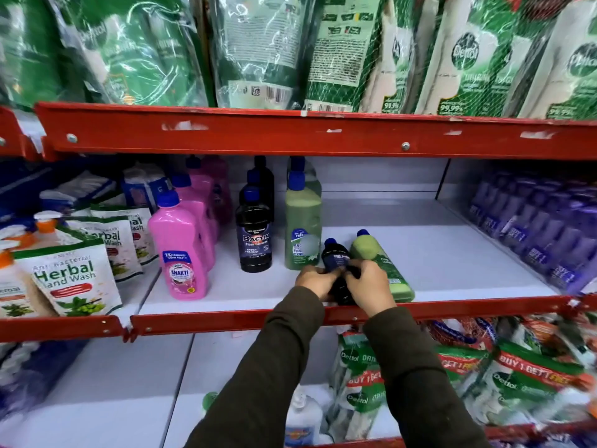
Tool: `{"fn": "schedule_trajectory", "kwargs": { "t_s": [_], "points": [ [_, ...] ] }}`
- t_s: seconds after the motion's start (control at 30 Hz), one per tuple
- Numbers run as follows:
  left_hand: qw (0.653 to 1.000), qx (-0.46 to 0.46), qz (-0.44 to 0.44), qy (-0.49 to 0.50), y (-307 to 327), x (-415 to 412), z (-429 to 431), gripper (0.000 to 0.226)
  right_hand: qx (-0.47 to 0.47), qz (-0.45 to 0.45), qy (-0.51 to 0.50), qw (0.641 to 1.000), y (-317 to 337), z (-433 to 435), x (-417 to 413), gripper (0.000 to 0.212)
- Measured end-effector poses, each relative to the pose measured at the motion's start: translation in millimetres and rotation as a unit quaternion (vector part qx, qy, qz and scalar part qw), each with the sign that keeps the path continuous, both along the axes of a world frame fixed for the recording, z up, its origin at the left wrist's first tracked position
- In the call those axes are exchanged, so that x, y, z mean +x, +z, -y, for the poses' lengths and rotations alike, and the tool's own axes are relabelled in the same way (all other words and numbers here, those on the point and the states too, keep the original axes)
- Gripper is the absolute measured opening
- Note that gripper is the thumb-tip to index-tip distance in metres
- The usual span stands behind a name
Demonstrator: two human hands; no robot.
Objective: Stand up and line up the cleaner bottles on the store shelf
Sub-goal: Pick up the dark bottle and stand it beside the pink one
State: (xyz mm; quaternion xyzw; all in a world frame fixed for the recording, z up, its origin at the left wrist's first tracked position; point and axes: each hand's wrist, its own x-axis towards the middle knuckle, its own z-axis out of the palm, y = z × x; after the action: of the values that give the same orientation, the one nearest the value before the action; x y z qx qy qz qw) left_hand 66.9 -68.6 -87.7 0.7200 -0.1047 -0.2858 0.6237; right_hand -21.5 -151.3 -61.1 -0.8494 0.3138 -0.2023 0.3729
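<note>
On the white middle shelf (452,263) a black cleaner bottle (336,255) with a blue cap lies on its side. My left hand (315,281) and my right hand (370,284) both grip its lower body near the shelf's front edge. Touching it on the right, a green bottle (378,260) lies flat too, cap pointing to the back. Upright rows stand to the left: green bottles (302,224), black Bactin bottles (253,236) and pink Shakti bottles (181,247).
Herbal hand wash pouches (69,279) fill the left bay. Purple bottles (542,234) are stacked at the right of the shelf. A red shelf lip (226,321) runs along the front. Dettol refill packs sit above (468,59) and below (371,383).
</note>
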Motion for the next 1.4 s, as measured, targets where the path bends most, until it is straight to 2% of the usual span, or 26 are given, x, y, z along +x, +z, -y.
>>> {"fn": "schedule_trajectory", "kwargs": {
  "t_s": [0.07, 0.1, 0.2, 0.3, 0.47, 0.63, 0.83, 1.0, 1.17, 1.3, 1.4],
  "points": [
    [0.999, -0.042, -0.028, 0.004, 18.4, -17.2, -5.7, 0.022, 0.014, 0.033, 0.014, 0.999, -1.8, 6.1, -4.7, 0.036],
    [0.998, -0.063, -0.026, 0.007, 20.2, -19.2, -6.2, 0.017, 0.026, 0.056, 0.015, 0.998, -2.0, 8.8, -6.9, 0.037],
    [0.993, -0.113, 0.024, 0.001, 25.7, -26.1, -10.7, 0.039, 0.071, 0.112, 0.031, 0.991, -0.2, 18.0, -15.2, 0.037],
    [0.988, -0.141, 0.066, -0.01, 28.0, -27.9, -19.8, 0.05, 0.118, 0.148, 0.077, 0.979, 2.9, 20.7, -21.5, 0.04],
    [0.979, -0.133, 0.156, 0.01, 26.2, -28.8, -40.1, 0.053, 0.154, 0.209, 0.091, 0.961, 0.2, 2.9, -23.1, 0.052],
    [0.962, -0.154, 0.214, 0.066, 22.3, -22.4, -79.0, 0.05, 0.157, 0.259, 0.142, 0.942, -2.3, -38.9, -5.8, 0.05],
    [0.948, -0.117, 0.259, 0.141, 18.8, 0.4, -130.7, 0.049, 0.181, 0.262, 0.183, 0.93, -8.4, -96.6, 33.9, 0.053],
    [0.95, -0.099, 0.257, 0.146, 15.2, 6.8, -148.8, 0.049, 0.166, 0.254, 0.196, 0.933, -12.7, -113.9, 47.4, 0.052],
    [0.942, -0.124, 0.244, 0.192, 10.0, 9.0, -147.3, 0.03, 0.169, 0.256, 0.191, 0.932, -19.4, -112.7, 49.3, 0.053],
    [0.939, -0.129, 0.234, 0.218, 7.9, 13.1, -148.1, 0.021, 0.162, 0.263, 0.148, 0.94, -22.6, -109.7, 51.3, 0.037],
    [0.947, -0.141, 0.203, 0.206, 9.9, 15.1, -149.1, 0.019, 0.158, 0.244, 0.156, 0.944, -24.4, -107.8, 53.2, 0.023]
  ]
}}
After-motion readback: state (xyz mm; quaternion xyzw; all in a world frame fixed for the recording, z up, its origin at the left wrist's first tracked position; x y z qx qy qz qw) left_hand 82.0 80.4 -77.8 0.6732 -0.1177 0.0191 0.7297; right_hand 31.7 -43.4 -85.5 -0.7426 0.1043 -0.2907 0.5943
